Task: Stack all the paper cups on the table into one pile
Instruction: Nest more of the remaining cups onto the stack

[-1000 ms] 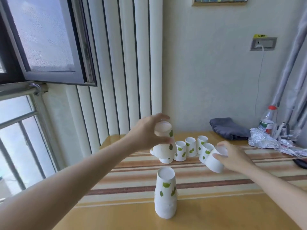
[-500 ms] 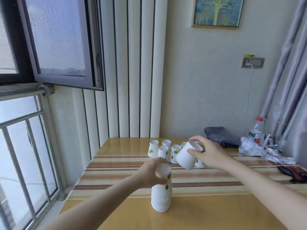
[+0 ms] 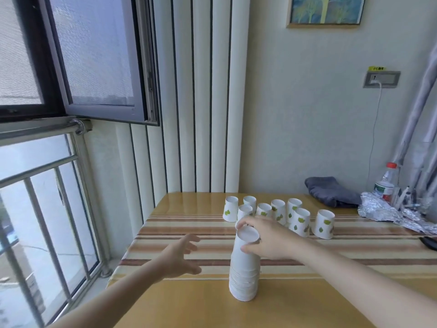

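A pile of upside-down white paper cups stands on the near part of the table. My right hand grips the top cup of that pile with fingers and thumb around it. My left hand hovers open to the left of the pile, fingers spread, touching nothing. Several single cups with green leaf prints stand upside down in a loose group farther back on the table.
A grey folded cloth, crumpled foil and a plastic bottle lie at the back right. A dark object sits at the right edge. A window and railing run along the left side.
My left hand has let go of the pile and drawn away to the left. My right hand has brought its cup over and set it on top of the pile.
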